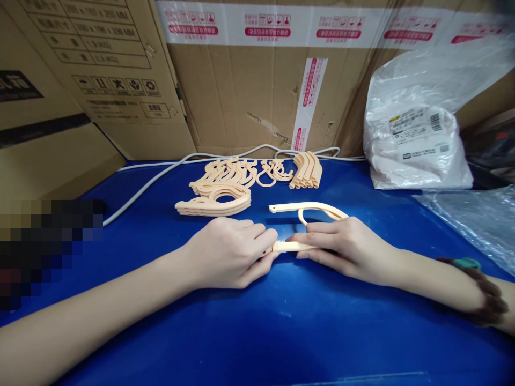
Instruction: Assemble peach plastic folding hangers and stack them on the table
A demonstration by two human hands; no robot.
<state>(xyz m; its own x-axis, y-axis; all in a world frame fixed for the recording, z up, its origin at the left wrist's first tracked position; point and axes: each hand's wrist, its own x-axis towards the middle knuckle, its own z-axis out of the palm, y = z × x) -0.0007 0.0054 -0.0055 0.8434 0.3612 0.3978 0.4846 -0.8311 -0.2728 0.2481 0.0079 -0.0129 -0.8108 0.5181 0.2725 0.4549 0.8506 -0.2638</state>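
Both hands meet above the blue table, working on a cream plastic folding clothes hanger (292,246). My right hand (346,246) is closed around it, thumb and fingers pinching the near arm. A second, curved arm (306,206) with a loop beneath it reaches out behind the right fingers. My left hand (237,252) is closed at the near arm's left end. A small cream hanger part (265,251) shows between its fingertips; the curled fingers cover most of it. Just behind my left hand lies a stack of folded hangers (217,206).
Loose curved hanger arms (231,170), hanger hooks (274,172) and a neat row of arms (306,170) lie at the back. A white cable (148,185) runs behind them. Cardboard boxes (249,96) wall the rear and left. A white plastic bag (418,139) stands right.
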